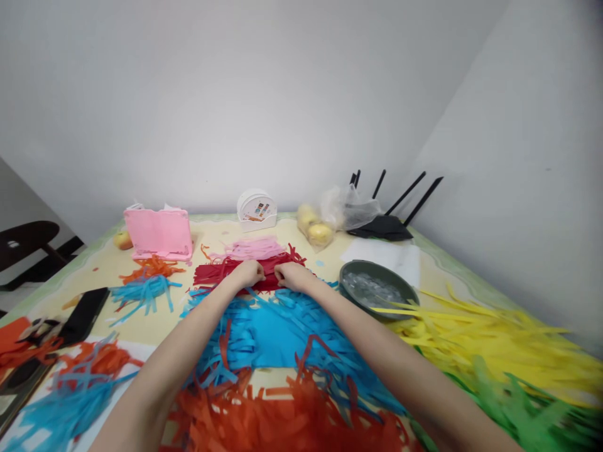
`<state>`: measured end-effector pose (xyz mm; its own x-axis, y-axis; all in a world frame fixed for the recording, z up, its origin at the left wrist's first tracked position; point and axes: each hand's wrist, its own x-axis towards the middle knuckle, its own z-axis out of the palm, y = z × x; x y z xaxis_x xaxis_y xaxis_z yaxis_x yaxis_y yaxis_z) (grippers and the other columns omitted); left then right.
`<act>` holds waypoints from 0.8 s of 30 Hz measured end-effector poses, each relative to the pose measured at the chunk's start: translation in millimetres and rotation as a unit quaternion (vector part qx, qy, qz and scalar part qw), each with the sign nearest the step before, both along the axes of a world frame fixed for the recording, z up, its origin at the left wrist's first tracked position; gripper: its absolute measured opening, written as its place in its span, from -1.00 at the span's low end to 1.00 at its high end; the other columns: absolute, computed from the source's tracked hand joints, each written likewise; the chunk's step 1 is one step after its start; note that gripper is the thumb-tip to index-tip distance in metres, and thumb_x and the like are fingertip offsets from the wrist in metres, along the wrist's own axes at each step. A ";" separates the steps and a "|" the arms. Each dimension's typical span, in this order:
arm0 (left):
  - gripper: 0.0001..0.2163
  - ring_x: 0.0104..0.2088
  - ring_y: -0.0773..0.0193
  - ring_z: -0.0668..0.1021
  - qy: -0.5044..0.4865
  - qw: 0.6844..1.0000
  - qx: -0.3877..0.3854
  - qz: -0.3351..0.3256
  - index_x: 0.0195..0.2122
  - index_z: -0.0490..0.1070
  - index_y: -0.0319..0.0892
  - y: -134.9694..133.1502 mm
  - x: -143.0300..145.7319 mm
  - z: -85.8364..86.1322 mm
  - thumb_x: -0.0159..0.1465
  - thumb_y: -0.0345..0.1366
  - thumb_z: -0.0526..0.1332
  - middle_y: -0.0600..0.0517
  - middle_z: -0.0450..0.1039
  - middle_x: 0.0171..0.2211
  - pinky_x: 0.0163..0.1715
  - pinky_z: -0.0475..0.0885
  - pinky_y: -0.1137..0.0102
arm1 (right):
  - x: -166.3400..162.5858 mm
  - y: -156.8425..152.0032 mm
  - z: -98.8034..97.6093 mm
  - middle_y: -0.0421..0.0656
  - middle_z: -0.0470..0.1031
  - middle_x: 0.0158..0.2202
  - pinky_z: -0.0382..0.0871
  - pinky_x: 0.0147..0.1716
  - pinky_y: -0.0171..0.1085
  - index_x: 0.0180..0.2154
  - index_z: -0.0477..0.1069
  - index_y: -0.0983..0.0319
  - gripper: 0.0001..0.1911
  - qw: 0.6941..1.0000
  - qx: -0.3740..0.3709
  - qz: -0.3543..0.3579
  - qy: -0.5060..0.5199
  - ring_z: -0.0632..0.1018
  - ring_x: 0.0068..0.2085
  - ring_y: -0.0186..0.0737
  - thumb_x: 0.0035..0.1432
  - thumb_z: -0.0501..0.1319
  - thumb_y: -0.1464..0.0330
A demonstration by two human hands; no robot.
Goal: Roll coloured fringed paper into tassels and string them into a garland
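A dark red fringed sheet with cut strips [217, 274] lies in front of me, beyond a blue fringed sheet [277, 333]. My left hand [249, 274] is closed at the red sheet, fingers curled. Just to its right, my right hand [291, 276] is closed in a pinch on the same red strips. A small gap separates the two hands. What sits between the fingertips is largely hidden. Behind the red piece lies a pink bundle of strips [254, 248]. Nearest me is an orange-red pile of strips [287, 417], with several loose strips strewn over the blue sheet.
Right of my hands stands a dark green bowl [411, 294] holding clear plastic bits. Yellow strips [490, 339] and green strips [522, 402] spread beyond my right arm. At left are a pink stand [159, 232] and a black phone [85, 315]. Bagged yellow fruit [319, 233] and a black router [384, 228] sit behind.
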<state>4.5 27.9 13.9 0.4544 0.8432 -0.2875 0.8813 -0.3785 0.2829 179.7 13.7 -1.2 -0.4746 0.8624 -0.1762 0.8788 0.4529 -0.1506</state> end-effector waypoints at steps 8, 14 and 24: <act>-0.73 -0.13 0.18 0.53 0.015 0.998 0.051 0.023 0.00 0.37 -0.22 -7.4 5.2 -0.5 0.32 -0.22 0.17 -0.08 0.43 -0.04 -0.14 0.49 0.18 | 2.8 -2.1 3.4 -0.09 0.47 -0.10 0.47 -0.17 -0.11 -0.06 0.40 0.29 -0.73 0.998 0.035 0.002 0.049 0.53 -0.16 -0.19 0.27 0.19 0.27; -0.76 -0.15 0.20 0.52 0.003 0.984 0.159 0.077 -0.07 0.40 -0.24 -14.8 5.6 -4.1 0.32 -0.22 0.17 -0.06 0.45 -0.10 -0.15 0.47 0.19 | -8.7 -27.7 10.9 -0.05 0.42 -0.02 0.34 0.00 -0.03 -0.04 0.37 0.29 -0.75 0.989 0.117 -0.004 0.091 0.45 0.01 -0.11 0.31 0.13 0.31; -0.82 0.00 -0.01 0.36 -0.042 0.898 0.419 0.127 -0.12 0.35 -0.18 -38.9 -14.9 36.0 0.28 -0.38 0.06 -0.17 0.33 -0.02 -0.03 0.24 0.15 | -55.6 -35.0 -12.1 0.01 0.41 0.02 0.42 -0.06 -0.04 0.02 0.36 0.33 -0.65 0.994 0.074 -0.050 0.059 0.50 -0.04 -0.09 0.26 0.20 0.28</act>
<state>-10.5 -11.1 49.9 0.2078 0.8268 0.5227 0.9581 -0.2798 0.0617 124.0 -21.3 -13.4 -0.3949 0.9187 0.0086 0.9007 0.3890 -0.1934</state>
